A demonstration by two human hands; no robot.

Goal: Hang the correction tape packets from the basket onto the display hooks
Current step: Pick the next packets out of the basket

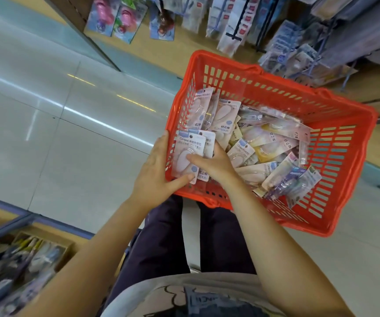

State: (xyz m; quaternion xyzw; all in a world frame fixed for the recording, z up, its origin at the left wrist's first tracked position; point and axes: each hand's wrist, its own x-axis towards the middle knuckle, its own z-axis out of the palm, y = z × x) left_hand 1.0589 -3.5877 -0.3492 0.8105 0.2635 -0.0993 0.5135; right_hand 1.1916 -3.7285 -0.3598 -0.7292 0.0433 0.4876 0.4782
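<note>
Pale pink card backs a small stack of correction tape packets (pixel 190 154), standing on edge against the near-left wall of the red basket (pixel 342 161). The right hand (pixel 214 164) reaches into the basket and holds this stack, its thumb laid across the front packet's blister and its fingers (pixel 217 148) curled behind the cards. The left hand (pixel 159 172) is on the outside of the same corner: its palm lies against the basket wall, its straight fingers run up beside the rim, and its thumb comes round under the bottom edge of the stack.

More packets (pixel 262 143) lie loose across the basket floor, pink, yellow and a few purple-blue ones toward the near-right corner, overlapping at all angles; two more stand against the far-left wall. The basket sits on the pale tiled floor (pixel 74 133), just in front of the person's dark-trousered legs (pixel 161 236).

Beyond the far edge of the basket hang rows of packaged stationery on display hooks (pixel 237 21), blurred. A box of mixed packets (pixel 20 259) shows at the lower left.
</note>
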